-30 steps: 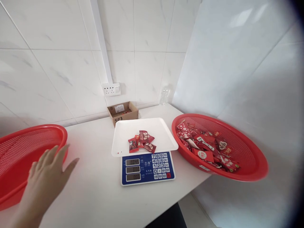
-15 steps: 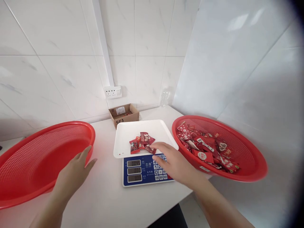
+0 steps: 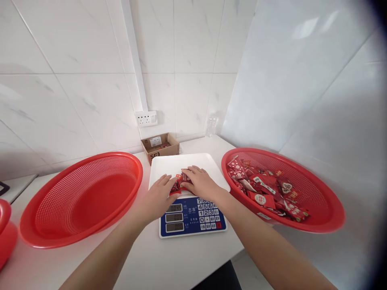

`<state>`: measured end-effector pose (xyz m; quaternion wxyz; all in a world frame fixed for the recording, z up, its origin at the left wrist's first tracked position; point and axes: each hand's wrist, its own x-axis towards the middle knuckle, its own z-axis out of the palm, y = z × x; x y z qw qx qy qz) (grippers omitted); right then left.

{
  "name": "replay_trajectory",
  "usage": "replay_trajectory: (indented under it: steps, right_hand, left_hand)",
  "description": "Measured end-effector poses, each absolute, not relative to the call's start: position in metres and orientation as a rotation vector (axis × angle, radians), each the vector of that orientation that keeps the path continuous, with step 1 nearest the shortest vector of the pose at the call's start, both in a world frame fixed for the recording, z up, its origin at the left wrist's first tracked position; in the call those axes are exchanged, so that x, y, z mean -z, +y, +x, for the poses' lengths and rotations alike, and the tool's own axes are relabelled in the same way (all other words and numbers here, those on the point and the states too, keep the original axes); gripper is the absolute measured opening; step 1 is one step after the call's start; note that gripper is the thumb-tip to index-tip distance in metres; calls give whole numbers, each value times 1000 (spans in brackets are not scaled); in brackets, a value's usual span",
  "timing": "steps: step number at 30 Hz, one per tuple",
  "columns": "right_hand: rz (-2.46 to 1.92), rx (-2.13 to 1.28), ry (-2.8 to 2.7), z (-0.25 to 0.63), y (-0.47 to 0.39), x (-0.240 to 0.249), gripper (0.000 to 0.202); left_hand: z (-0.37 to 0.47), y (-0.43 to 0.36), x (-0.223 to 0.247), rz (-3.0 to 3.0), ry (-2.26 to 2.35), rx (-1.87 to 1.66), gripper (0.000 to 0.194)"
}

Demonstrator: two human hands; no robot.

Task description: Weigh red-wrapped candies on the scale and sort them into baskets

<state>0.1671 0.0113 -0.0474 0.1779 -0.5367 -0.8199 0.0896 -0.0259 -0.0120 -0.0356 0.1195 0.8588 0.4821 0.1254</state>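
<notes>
Several small red snack packets (image 3: 177,186) lie on the white pan (image 3: 166,162) of a digital scale, partly hidden by my hands. My left hand (image 3: 157,197) cups them from the left, its thumb in front and its fingers behind. From the other side my right hand (image 3: 201,183) curls over the packets, thumb at the near side. Below the pan is the scale's blue panel (image 3: 193,219) with its keys and three small displays.
On the right stands a red perforated basket (image 3: 328,213) heaped with red packets (image 3: 266,187). Another red basket (image 3: 102,201) stands on the left, with part of a further red one (image 3: 4,215) at the edge. Behind the scale are a cardboard box (image 3: 160,151) and a clear plastic bottle (image 3: 211,125).
My left hand has moved right, from the left basket to the pan. My right hand has moved slightly left over the packets. Both now close around them. The left basket has shifted right.
</notes>
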Motion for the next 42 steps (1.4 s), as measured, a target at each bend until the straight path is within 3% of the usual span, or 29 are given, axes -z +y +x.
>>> replay_trajectory:
  steps: [5, 16, 28, 33, 38, 42]
  right_hand:
    - [-1476, -276, -2326, 170, 13, 48, 39]
    - [-1466, -342, -2234, 174, 13, 44, 22]
    - [-1575, -390, -1602, 173, 18, 26, 47]
    - [-1374, -536, -1568, 150, 6, 19, 29]
    - [-1342, -650, -1570, 142, 4, 16, 37]
    - [-1458, -698, -1641, 159, 9, 17, 37]
  left_hand:
    - [-4, 10, 33, 2508, 1340, -369, 27]
    - [-3, 20, 32, 2237, 1362, -545, 33]
    - [0, 19, 7, 1647, 1142, -746, 44]
    - [8, 6, -3, 1572, 988, -713, 34]
    - [-12, -4, -21, 1637, 1161, -727, 26]
    - [-63, -7, -34, 1710, 1509, -805, 33]
